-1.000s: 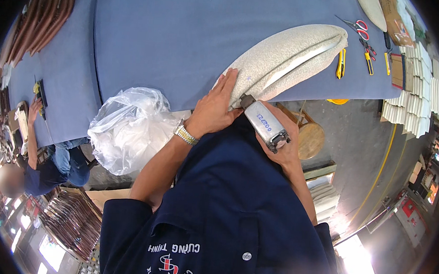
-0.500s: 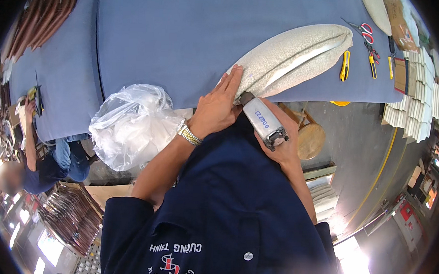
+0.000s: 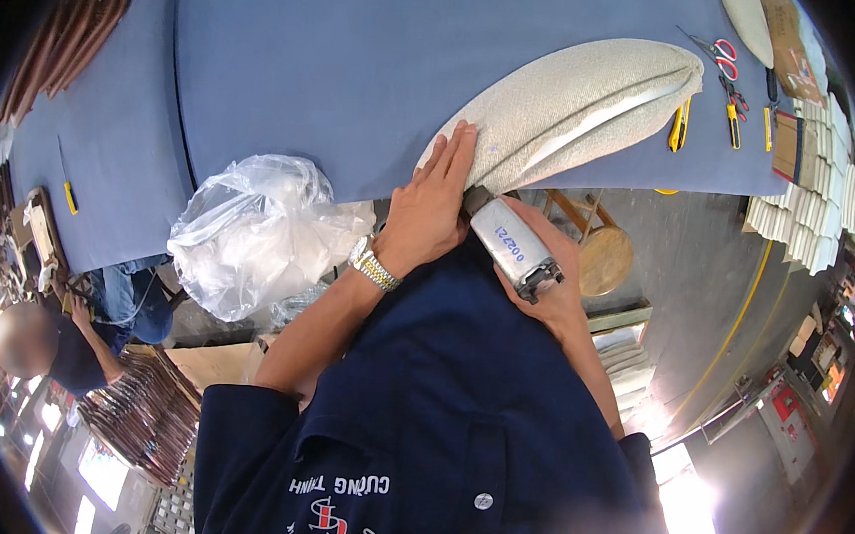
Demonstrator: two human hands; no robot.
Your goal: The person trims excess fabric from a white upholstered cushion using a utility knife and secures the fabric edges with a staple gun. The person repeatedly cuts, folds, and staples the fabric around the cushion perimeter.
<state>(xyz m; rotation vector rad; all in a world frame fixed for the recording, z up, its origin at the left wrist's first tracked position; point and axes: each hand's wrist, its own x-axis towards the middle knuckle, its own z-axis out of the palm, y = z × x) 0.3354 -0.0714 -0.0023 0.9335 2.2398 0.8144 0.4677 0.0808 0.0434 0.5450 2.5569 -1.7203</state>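
Note:
A long curved upholstered pad [image 3: 528, 103] in light, coarse fabric lies at the near edge of the blue-grey table, with a white strip showing in the fold along its side. My left hand [image 3: 431, 204], wearing a wristwatch, lies on the pad's near end with its fingers stretched flat; the thumb is hidden. Wrapped in my right hand [image 3: 560, 284] is a silver staple gun [image 3: 508, 240], its nose against the pad's near end beside my left hand. The exact contact point is covered.
A clear plastic bag [image 3: 245, 243] of white material sits left of my left wrist. Red-handled scissors [image 3: 726, 58], pliers [image 3: 732, 97] and a yellow cutter [image 3: 681, 126] lie right of the pad. A round stool [image 3: 604, 262] stands below. Another person [image 3: 65, 350] is at left.
The pad and staple gun keep nearly the same place against each other while the view shifts slightly. At left, the other person's hand has left the yellow-handled tool on the table and drawn back.

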